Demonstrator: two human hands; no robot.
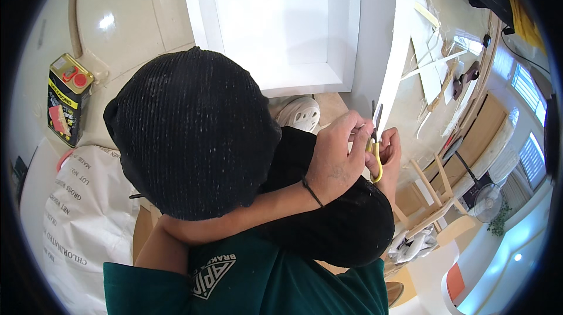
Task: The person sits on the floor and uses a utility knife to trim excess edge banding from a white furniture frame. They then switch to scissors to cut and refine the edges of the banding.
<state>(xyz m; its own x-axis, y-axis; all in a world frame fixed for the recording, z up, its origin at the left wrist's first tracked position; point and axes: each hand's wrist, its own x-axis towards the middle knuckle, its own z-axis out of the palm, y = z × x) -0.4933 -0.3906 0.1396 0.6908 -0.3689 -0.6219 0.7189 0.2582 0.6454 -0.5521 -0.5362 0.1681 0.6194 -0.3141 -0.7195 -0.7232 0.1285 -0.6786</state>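
Yellow-handled scissors (376,168) are in my right hand (392,159), its fingers closed around the handle loops. Their dark blades point away from me, along the near end of an upright white panel (392,63). My left hand (337,153), with a dark band at the wrist, reaches across my raised leg to the same spot. Its thumb and fingertips are pinched together close to the blades and the panel's corner. Whatever lies between those fingertips is too small to make out. Left of the panel is a white open box-like frame (311,83).
A white clog (300,114) shows below the frame. At left are a hammer (74,16), a rectangular metal can (69,101) and a white printed sack (88,209). Pale offcut strips (431,68) litter the floor at right, before wooden furniture (431,192) and a fan (487,202).
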